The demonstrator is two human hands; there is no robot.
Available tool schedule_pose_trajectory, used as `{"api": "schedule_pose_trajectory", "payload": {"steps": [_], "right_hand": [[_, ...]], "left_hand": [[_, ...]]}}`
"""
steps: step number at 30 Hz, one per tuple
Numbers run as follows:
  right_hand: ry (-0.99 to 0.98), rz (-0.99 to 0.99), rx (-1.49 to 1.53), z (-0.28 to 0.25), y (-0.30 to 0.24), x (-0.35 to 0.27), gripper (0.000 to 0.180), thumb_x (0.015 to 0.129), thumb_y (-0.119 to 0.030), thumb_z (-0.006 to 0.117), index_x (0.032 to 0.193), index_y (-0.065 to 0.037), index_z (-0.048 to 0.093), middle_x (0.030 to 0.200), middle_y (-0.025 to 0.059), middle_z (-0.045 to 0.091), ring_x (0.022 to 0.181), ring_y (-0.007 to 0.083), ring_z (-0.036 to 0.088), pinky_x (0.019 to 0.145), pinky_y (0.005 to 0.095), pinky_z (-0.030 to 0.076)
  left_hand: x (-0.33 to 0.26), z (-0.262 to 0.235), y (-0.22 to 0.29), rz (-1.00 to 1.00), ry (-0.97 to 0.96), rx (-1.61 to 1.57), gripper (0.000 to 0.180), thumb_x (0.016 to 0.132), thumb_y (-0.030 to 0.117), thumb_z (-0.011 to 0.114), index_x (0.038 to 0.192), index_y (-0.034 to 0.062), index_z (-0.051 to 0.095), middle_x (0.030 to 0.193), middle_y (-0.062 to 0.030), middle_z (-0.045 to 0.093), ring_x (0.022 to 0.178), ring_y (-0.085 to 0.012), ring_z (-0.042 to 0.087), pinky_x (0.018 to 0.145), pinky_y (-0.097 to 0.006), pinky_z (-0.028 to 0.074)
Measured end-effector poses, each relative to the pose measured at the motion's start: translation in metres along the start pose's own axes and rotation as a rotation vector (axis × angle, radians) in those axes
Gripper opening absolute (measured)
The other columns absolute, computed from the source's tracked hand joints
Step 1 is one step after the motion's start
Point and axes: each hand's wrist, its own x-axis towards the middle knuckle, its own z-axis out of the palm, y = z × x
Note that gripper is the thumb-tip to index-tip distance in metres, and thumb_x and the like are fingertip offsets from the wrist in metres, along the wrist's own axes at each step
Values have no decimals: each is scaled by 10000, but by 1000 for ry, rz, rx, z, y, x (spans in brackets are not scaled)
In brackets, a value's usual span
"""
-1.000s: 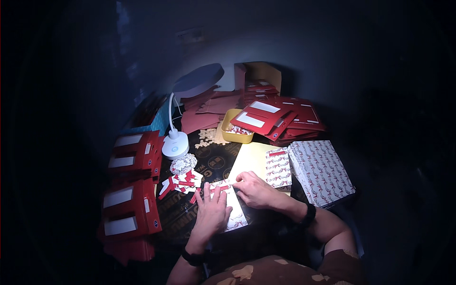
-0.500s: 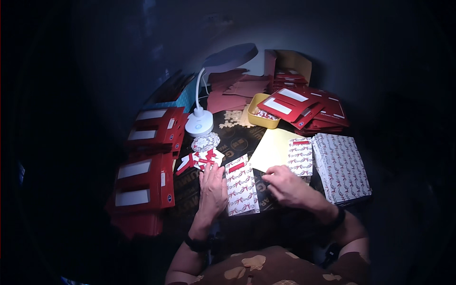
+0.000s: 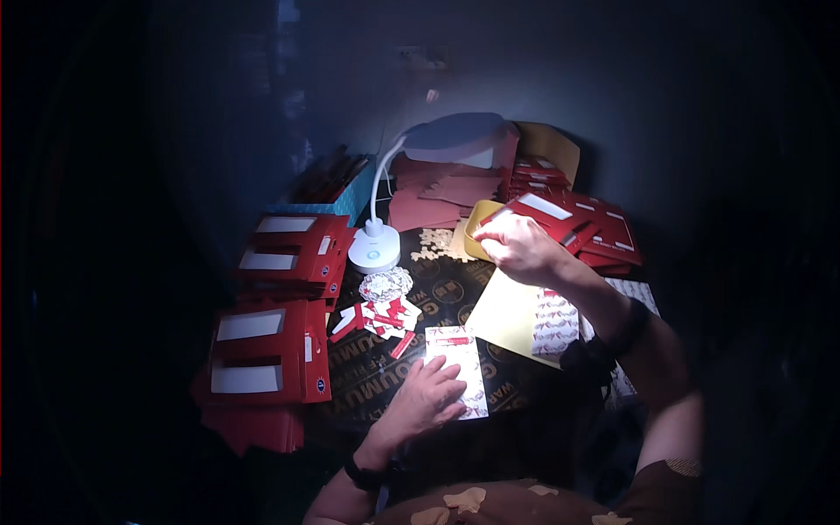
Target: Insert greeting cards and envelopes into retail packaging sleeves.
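On the dark patterned table top (image 3: pixel 437 289), under the white desk lamp (image 3: pixel 374 247), the biggest change from half a second ago is the right hand (image 3: pixel 518 247): it has left the small patterned card (image 3: pixel 458 367) and now reaches up to the yellow tray (image 3: pixel 479 229) at the back, fingers curled at its rim; whether they pinch anything I cannot tell. The left hand (image 3: pixel 430 395) stays flat, fingers spread, pressing on the lower left part of the card, which lies just in front of the person near the table's front edge.

From the left: two stacks of flat red boxes with white rectangular windows, a far stack (image 3: pixel 293 249) showing two windows and a near stack (image 3: pixel 267 354) showing two more. Behind them stands one teal box (image 3: pixel 328 194) holding dark red sheets. Beside the lamp base lies one crumpled foil ball (image 3: pixel 387 283), and just below it a small heap of red-and-white paper scraps (image 3: pixel 378 319). A scatter of pale small pieces (image 3: pixel 437 243) sits left of the tray. One plain yellow sheet (image 3: pixel 507 315) lies under the right forearm, with one red-and-white printed packet (image 3: pixel 556 322) on it. More red boxes with white labels (image 3: pixel 577 223) pile up at the far right, too overlapped to count.
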Motion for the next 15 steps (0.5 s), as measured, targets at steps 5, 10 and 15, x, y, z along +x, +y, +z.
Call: {"api": "schedule_pose_trajectory", "payload": {"steps": [5,10,15], "right_hand": [[-67,132,-101,41,31,50,298,890,-191,469,976,-31,706,990,193,688,971,357,642,886,421,502],[-249,291,-247,96,52,84,218,809,-147,542,835,-7,706,810,201,692,791,382,682,723,453,546],[-13,13,-395,176,112,88,164,733,-88,595,800,55,639,797,255,645,795,407,645,752,471,522]], "left_hand": [[-4,-3,-2,-3,-51,-49,360,834,233,715,1155,94,629,1274,-112,573,1285,-339,456,1054,-512,323],[-8,-3,-6,-34,-90,-54,386,884,294,663,1207,89,617,1345,-130,545,1326,-342,418,1078,-517,298],[-7,-10,-4,-33,-131,-51,383,910,298,619,1216,67,621,1353,-135,541,1340,-336,407,1101,-532,297]]}}
